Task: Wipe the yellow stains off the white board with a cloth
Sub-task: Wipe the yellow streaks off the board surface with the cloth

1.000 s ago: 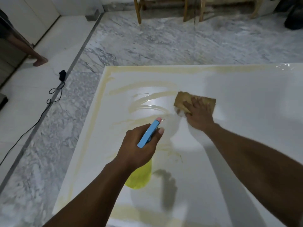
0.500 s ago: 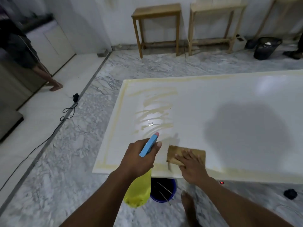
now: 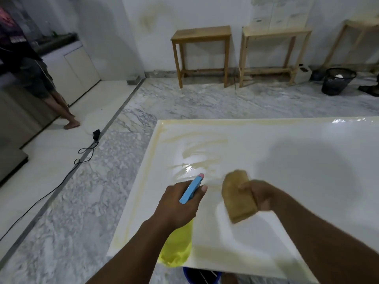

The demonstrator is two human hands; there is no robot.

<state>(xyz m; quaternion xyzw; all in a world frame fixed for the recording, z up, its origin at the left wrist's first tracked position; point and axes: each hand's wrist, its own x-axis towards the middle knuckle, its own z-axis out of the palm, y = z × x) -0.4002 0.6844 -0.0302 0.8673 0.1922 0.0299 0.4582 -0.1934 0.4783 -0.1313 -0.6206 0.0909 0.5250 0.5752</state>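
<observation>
Head view: you are gripping a spray bottle in your left hand, fingers curled round its blue head, the pink nozzle pointing away from you and the yellow body hanging below your wrist over the near left part of the white board. Your right hand is pinching a folded brown cloth by its right side, thumb lying on top. The cloth is showing blurred just right of the bottle, over the board; whether it is touching the surface cannot be told. Yellow stains are running along the board's left and far edges and smearing in streaks just beyond the nozzle, with a wet gleam among them. A blue bucket is peeking out under the board's near edge. Beyond, two wooden stools are standing against the wall, a black basket is sitting to their right, and a black cable is trailing across the floor at left.
</observation>
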